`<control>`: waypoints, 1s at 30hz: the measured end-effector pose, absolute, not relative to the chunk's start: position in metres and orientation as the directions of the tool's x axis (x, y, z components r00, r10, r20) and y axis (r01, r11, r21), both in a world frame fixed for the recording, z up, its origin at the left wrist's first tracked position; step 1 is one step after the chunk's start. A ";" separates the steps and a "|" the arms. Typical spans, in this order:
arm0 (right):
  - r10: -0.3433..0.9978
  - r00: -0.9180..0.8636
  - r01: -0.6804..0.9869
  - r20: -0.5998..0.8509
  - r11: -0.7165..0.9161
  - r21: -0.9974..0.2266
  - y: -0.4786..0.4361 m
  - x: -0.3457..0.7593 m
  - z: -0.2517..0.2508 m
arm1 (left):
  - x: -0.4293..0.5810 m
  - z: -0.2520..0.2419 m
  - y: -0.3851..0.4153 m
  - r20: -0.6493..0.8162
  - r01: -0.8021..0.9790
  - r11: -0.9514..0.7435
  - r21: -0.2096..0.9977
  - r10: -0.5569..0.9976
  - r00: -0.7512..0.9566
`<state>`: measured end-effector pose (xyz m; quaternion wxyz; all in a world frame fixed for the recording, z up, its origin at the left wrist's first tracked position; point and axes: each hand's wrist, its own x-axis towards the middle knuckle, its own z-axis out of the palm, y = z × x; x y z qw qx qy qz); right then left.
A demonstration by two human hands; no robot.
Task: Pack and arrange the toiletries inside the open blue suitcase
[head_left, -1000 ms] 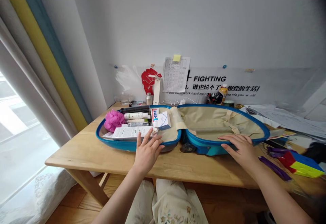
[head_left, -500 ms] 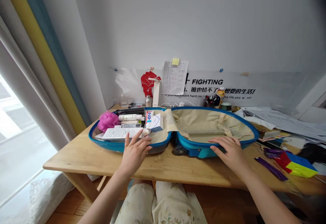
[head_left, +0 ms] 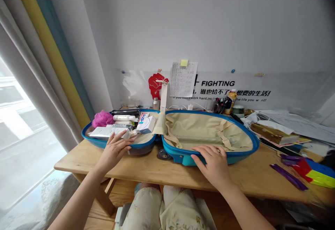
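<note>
A blue suitcase [head_left: 195,161] lies opened flat on the wooden table, its beige-lined halves side by side. My left hand [head_left: 115,150] grips the near rim of the left half, fingers over the edge. On the near rim of the right half, my right hand [head_left: 212,162] has its fingers inside and thumb outside. Packed in the left half are a pink bath puff [head_left: 102,119], a white bottle [head_left: 124,118], a white box [head_left: 107,132], a toothpaste box [head_left: 142,118] and a small white-and-blue box [head_left: 147,124]. The right half holds only straps [head_left: 224,135].
Papers [head_left: 295,125] and a gold-coloured pack [head_left: 272,134] pile up on the right of the table [head_left: 146,169]. Nearer are a purple strip [head_left: 288,177] and a red, yellow and blue object [head_left: 316,172]. Behind the suitcase stand a lamp [head_left: 164,95] and an orange-labelled bottle [head_left: 230,101].
The suitcase has slid left along the table, and both hands have moved left with it. The small white-and-blue box now sits turned at a different angle. The camera view has shifted slightly.
</note>
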<state>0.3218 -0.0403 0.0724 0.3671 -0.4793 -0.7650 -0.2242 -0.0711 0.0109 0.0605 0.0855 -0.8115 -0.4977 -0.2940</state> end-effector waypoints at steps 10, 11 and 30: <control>0.542 -0.399 0.837 0.740 0.544 0.052 -0.042 0.301 0.067 | -0.107 0.070 0.015 0.474 0.856 -0.401 0.327 0.853 0.218; 0.515 -0.411 0.828 0.752 0.557 0.070 -0.041 0.310 0.066 | -0.107 0.074 0.013 0.457 0.841 -0.393 0.371 0.866 0.203; 0.352 0.002 0.868 0.936 0.463 -0.176 -0.004 0.453 0.020 | 0.000 0.122 0.113 0.038 0.996 0.023 0.084 0.999 -0.026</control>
